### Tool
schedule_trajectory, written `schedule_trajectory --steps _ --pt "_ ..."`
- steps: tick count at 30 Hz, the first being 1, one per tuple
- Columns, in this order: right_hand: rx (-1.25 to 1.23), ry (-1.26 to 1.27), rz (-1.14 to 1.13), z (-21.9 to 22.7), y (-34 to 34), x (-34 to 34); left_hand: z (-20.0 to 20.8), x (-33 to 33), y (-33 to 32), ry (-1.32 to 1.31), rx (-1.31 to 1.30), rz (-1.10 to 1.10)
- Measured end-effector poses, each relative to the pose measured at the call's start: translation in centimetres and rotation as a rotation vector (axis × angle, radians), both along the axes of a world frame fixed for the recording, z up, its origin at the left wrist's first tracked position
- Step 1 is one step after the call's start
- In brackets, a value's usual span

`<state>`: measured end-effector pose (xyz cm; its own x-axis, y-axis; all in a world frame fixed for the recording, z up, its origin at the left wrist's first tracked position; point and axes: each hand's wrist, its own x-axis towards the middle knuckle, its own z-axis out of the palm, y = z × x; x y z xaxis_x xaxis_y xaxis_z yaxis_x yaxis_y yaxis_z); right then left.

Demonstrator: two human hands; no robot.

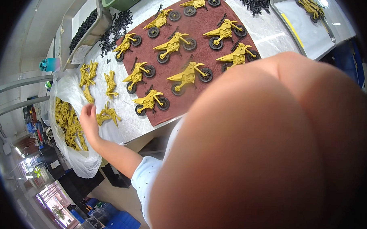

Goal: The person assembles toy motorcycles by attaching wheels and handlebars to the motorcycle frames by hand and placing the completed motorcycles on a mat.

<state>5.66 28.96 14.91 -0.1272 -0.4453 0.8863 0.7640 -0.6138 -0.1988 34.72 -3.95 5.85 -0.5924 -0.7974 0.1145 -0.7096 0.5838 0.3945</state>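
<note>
My left hand (89,118) is over the table's left side, by the mouth of a clear plastic bag (89,164) full of yellow toy motorbike bodies (68,120). Its fingers are loosely bent, with nothing seen between them. Loose yellow bodies lie close by, one (108,114) just right of the hand and others (88,75) beyond it. A huge blurred skin-coloured shape, apparently my right hand (247,153), fills the lower right near the lens; its fingers cannot be made out. Rows of yellow toy motorbikes (172,45) with black wheels lie on a dark red cloth (173,104).
A grey bin (101,25) of small black parts stands at the far left, beside a green bin (120,1). Black parts (117,27) lie in heaps on the table. At the far right is a tray (301,27) with yellow pieces. A teal bottle (48,64) stands left.
</note>
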Motion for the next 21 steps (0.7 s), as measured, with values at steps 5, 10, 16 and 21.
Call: schedule_trajectory --steps 5,10,16,21 --pt "-0.028 0.007 0.032 -0.1 -1.0 0.2 -2.6 1.5 5.6 -0.285 -0.055 0.325" --pt "-0.051 0.029 0.069 0.2 -1.4 0.5 -5.2 -1.8 9.9 -0.257 -0.168 0.508" --pt "-0.078 0.056 0.085 0.2 -1.2 0.5 -6.0 -1.7 9.8 -0.221 -0.153 0.546" --pt "-0.092 0.07 0.093 0.2 -1.5 -0.5 -3.8 0.4 10.5 -0.322 -0.137 0.561"
